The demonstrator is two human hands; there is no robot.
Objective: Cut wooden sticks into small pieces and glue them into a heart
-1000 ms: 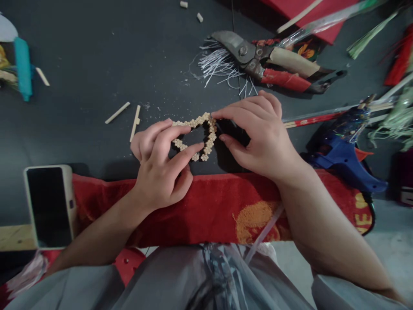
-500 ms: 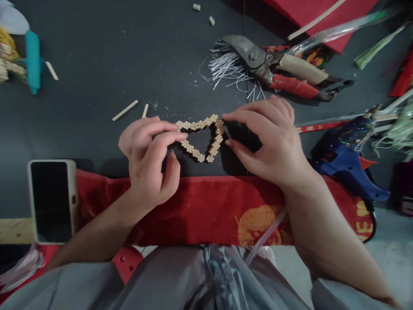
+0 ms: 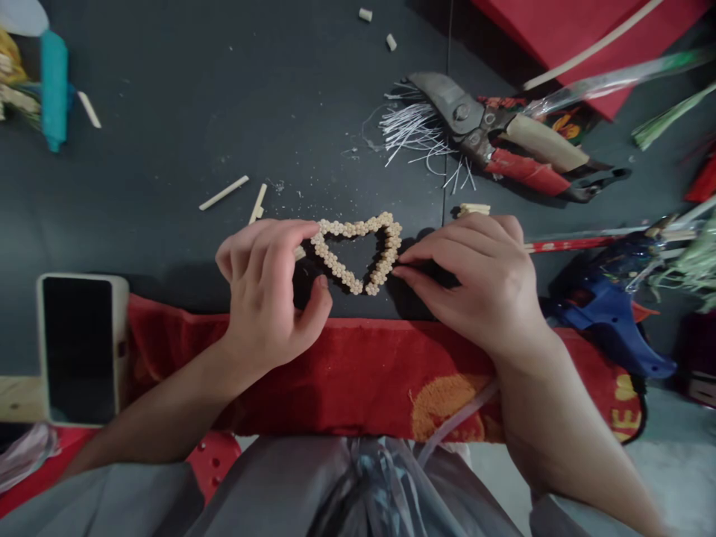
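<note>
A heart-shaped outline [image 3: 338,270] built of small pale flower-like clusters lies on the dark table. There is a small gap at its bottom point. My left hand [image 3: 268,287] touches its upper left corner with the forefinger, the thumb held well apart. At the right side, the thumb and forefinger of my right hand [image 3: 481,280] come close together on the outline's outer edge. Short pale sticks [image 3: 258,203] lie just beyond my left hand, and a few more sticks [image 3: 474,209] lie beyond my right.
Pruning shears [image 3: 503,138] rest on a bundle of white strands [image 3: 411,130]. A blue glue gun [image 3: 609,313] stands at the right. Along the front edge runs a red towel [image 3: 358,380], with a phone [image 3: 81,347] at its left end. Red sheet material [image 3: 582,37] lies far right.
The left side of the outline now meets its top edge at the upper left. My left fingers have drawn back from inside it; my right thumb and forefinger have closed together lower on its right side.
</note>
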